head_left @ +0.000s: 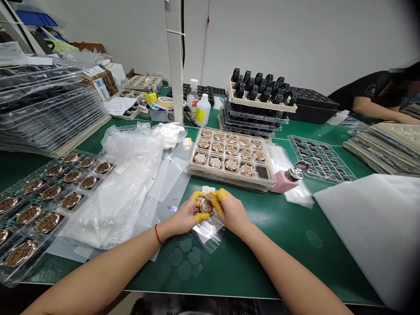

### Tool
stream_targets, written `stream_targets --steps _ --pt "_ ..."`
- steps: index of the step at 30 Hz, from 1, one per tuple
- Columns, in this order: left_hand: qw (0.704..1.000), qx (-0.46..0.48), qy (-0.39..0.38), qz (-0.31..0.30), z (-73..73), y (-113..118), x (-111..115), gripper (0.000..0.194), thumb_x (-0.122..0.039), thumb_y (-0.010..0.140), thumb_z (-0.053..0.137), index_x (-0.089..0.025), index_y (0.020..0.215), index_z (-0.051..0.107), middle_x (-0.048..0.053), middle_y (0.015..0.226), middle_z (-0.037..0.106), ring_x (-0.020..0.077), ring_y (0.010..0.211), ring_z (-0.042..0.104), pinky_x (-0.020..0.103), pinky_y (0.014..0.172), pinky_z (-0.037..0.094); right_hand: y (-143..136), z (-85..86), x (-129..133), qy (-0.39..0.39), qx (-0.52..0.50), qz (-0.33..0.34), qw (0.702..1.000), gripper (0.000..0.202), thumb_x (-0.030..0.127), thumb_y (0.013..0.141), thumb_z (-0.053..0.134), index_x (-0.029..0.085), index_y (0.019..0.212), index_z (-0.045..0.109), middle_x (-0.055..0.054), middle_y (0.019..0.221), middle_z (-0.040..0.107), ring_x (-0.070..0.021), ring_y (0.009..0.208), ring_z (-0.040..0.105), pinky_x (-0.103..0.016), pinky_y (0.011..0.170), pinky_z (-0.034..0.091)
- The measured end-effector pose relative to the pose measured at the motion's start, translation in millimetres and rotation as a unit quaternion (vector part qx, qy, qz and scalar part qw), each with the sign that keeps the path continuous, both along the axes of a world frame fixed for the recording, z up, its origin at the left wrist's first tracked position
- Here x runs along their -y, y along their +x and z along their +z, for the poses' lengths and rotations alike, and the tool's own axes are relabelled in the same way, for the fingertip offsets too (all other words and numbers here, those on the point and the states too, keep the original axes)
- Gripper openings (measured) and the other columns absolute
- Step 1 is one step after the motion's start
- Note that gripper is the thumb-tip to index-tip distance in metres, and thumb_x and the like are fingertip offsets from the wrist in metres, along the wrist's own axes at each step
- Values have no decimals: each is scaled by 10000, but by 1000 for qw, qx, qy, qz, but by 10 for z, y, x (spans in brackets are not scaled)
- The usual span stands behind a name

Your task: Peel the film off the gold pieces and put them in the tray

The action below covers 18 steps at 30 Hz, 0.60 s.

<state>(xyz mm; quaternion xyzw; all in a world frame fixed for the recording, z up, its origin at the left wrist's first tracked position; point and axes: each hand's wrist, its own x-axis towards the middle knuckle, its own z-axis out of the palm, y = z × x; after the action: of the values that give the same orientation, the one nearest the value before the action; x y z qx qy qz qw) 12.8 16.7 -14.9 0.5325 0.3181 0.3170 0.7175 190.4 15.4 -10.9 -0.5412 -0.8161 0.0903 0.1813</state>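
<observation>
My left hand, in yellow finger cots, grips a round rose-gold watch case above the green table, its marked face turned up. My right hand, also in yellow finger cots, is closed at the case's upper right edge; what its fingertips pinch is too small to make out. White paper and clear film lie beneath the hands. Just beyond them, a stacked beige tray carries rows of similar watch cases, with a bare dark pocket at its front right corner.
At left lies a clear tray of watch cases, beside plastic bags. A pink pump bottle stands right of the beige tray. Black watches fill a raised tray behind. White foam sheeting covers the right side. A co-worker's arm shows far right.
</observation>
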Motion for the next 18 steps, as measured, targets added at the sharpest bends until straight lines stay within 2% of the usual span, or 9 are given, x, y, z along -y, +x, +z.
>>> stream_targets --steps 4,6,10,14,18 --pt "1000 -9 22 -11 43 3 -1 420 -262 751 677 -205 1099 451 50 1013 578 170 916 578 318 804 462 37 119 42 48 -64 63 995 206 107 853 391 194 942 556 -89 935 547 -211 856 466 -300 699 374" --pt "999 -13 33 -18 42 6 1 391 -253 754 673 -201 1080 464 37 972 581 168 907 578 312 806 456 17 151 70 68 -31 87 993 265 63 826 407 202 977 575 -82 941 547 -207 834 451 -307 699 354" --pt "999 -8 29 -21 11 9 0 377 -261 761 667 -198 1072 465 25 927 581 162 872 577 297 778 450 -36 140 105 101 77 95 987 258 13 792 443 196 877 604 -63 846 543 -195 757 418 -310 666 309" --pt "1000 10 11 -21 17 5 -7 421 -268 757 674 -202 1104 444 19 944 567 148 867 566 283 776 447 -6 111 153 128 100 112 980 235 -4 780 472 188 837 595 -50 816 543 -193 749 403 -325 714 321" --pt "999 -20 15 -24 32 1 -16 414 -293 764 665 -193 1095 437 21 931 575 145 841 568 275 751 442 45 89 269 130 96 114 980 234 0 794 453 186 814 593 -57 804 547 -198 754 417 -346 752 338"
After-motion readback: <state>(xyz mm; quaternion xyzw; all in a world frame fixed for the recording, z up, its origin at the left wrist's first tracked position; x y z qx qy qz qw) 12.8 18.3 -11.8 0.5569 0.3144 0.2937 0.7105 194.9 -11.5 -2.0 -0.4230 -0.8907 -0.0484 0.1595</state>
